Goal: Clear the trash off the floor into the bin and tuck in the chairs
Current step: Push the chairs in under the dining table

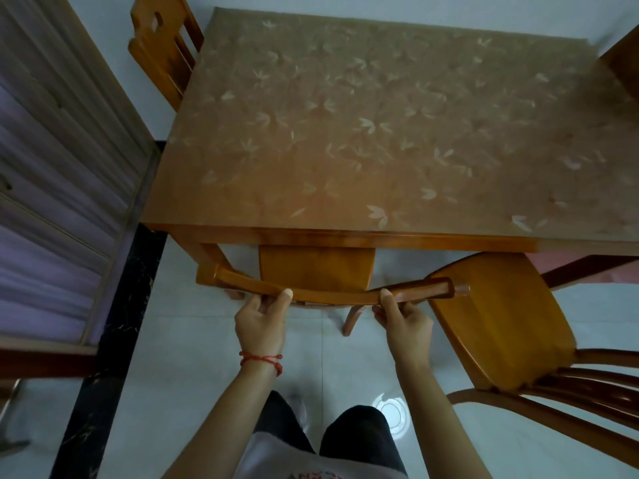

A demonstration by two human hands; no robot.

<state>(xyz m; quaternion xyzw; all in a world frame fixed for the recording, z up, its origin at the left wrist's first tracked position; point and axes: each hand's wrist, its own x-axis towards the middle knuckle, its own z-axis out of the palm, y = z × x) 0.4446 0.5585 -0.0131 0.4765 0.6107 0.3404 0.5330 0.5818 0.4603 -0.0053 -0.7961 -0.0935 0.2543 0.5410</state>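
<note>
While both hands grip the top rail of the near chair (pixel 316 271), that chair stands with its seat mostly under the table (pixel 380 115), only a strip of seat showing in front of the table edge; tucking of this item is judged nearly complete. Left hand (pixel 261 318): fingers curled under the rail, thumb on top, red string bracelet (pixel 262 360) at the wrist. Right hand (pixel 404 321): same hold, thumb pressed on the rail near its right end. Second chair (pixel 498 319): to the right, turned at an angle, seat almost wholly clear of the table, one corner just beneath the edge; judged not yet tucked. Third chair (pixel 162 46): at the far left end of the table, back close to the table's side; appears tucked, though its seat is hidden. Part of a wooden piece shows at the far right corner, too cut off to identify. Floor (pixel 193 375): pale glossy tiles with a dark marbled strip on the left; no trash in view, and no bin in view, so the state of that half of the task cannot be told from here. Chairs: orange-brown varnished wood, curved top rails, slatted backs, flat solid seats. Table: matching wood, top covered by a brown sheet with a pale leaf pattern. Cabinet (pixel 52 167) with slatted front stands at left.
</note>
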